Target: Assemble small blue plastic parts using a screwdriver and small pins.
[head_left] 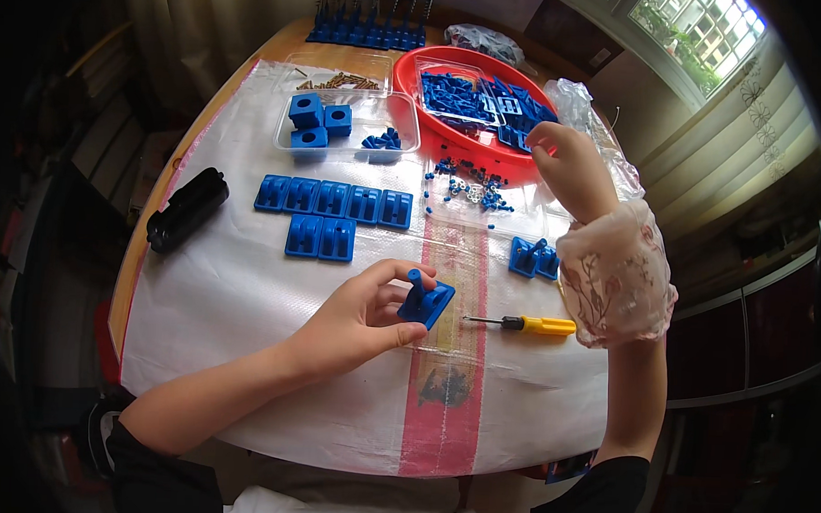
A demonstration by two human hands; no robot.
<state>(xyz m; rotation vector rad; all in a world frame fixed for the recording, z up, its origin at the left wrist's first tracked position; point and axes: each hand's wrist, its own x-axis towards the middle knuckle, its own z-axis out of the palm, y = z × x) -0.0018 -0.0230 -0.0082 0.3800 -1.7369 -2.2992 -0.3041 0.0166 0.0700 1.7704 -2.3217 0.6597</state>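
My left hand grips a blue plastic piece with a square base and a post standing up from it, above the middle of the sheet. Curled fingers show on my right hand, at the right rim of a red basin filled with blue plastic parts; what the fingers hold, if anything, is hidden. A sheer patterned sleeve cover wraps the right forearm. Below it lies a screwdriver with a yellow handle. Two similar blue pieces sit beside the sleeve, one partly covered by it.
Two rows of blue bracket-like pieces lie left of centre. Behind them stands a clear tray with blue blocks. Brass-coloured screws, small loose parts and a black case lie around. A spring-topped blue rack stands at the back.
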